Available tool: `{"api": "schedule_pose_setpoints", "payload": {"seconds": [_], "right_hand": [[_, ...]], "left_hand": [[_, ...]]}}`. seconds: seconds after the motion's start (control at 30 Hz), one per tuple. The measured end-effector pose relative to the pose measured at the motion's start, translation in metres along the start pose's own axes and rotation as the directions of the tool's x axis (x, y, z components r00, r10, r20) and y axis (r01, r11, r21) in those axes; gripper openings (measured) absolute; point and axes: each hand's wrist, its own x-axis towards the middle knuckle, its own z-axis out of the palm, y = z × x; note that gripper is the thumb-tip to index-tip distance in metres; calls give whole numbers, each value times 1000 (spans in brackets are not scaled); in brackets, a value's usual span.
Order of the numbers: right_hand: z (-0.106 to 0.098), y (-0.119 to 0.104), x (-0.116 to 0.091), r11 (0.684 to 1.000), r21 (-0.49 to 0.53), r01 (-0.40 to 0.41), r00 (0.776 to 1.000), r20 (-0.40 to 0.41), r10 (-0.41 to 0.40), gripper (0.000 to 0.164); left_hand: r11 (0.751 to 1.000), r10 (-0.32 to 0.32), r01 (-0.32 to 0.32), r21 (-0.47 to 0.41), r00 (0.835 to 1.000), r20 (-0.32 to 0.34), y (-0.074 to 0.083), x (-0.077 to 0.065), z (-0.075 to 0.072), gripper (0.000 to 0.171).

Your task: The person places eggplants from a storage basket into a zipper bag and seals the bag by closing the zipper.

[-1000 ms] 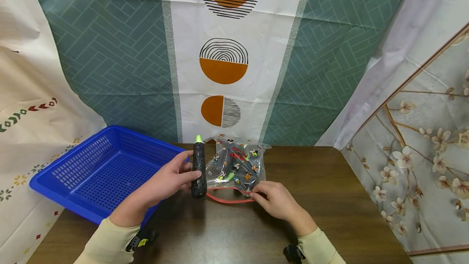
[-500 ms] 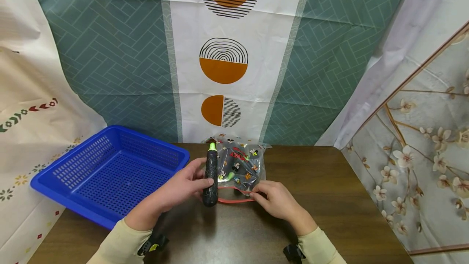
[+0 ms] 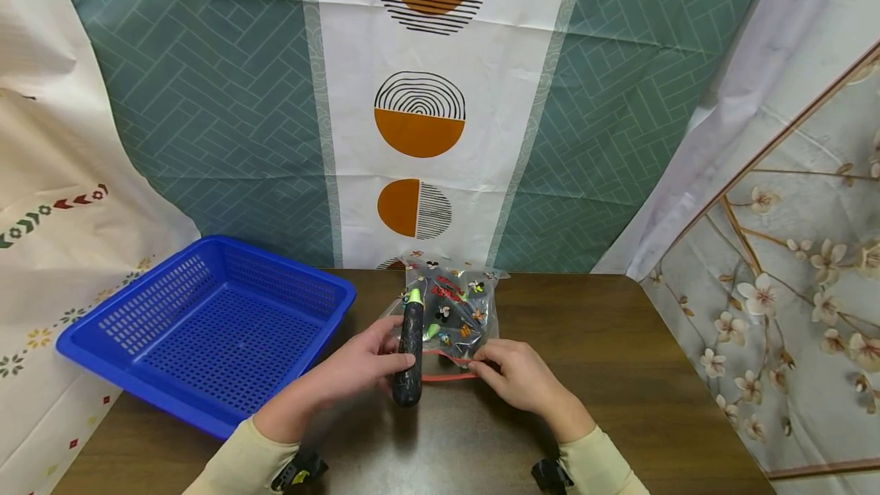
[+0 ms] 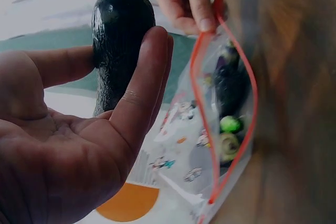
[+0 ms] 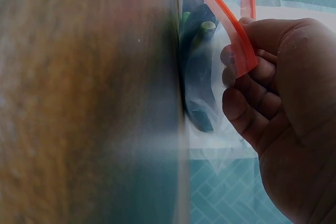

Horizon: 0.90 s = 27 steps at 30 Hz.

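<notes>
My left hand [image 3: 360,367] grips a long, dark eggplant [image 3: 410,350] with a light green stem end, between thumb and fingers. The eggplant is tilted above the table, its stem end toward the bag. A clear zip bag [image 3: 457,312] with cartoon prints lies behind it, its red-edged mouth [image 4: 254,95] parted toward me. Inside the bag are several dark, green-tipped eggplants [image 5: 197,61], partly hidden by the plastic. At the bag's right corner, my right hand [image 3: 517,374] pinches the red edge between thumb and fingers.
A blue perforated plastic basket [image 3: 154,292] stands on the left of the brown wooden table [image 3: 584,357]. A patterned curtain [image 3: 584,136] hangs behind the table's back edge, and a floral cloth [image 3: 777,327] hangs on the right.
My left hand has carried the eggplant right and a little toward me, from beside the bag to in front of its mouth. My right hand stays on the bag's corner.
</notes>
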Motion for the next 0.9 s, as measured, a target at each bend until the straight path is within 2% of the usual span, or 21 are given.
{"api": "schedule_pose_setpoints", "payload": {"seconds": [0.17,0.37,0.5,0.6,0.9], "right_hand": [[-1,0,0,1000,-12,-8,1000,3,8,11],[-1,0,0,1000,-28,-12,1000,8,12,10],[0,-1,0,1000,-29,-8,1000,6,8,9],[0,-1,0,1000,-30,-5,1000,6,5,9],[0,0,0,1000,-30,6,1000,-4,-6,10]], "left_hand": [[1000,-15,15,-17,999,38,-12,4,6,71],[996,-73,75,-48,996,44,-22,4,10,72],[995,-69,73,-64,995,65,-26,3,12,66],[996,-61,66,-58,995,85,-28,2,14,62],[993,-112,114,-22,990,81,-35,-3,16,68]]}}
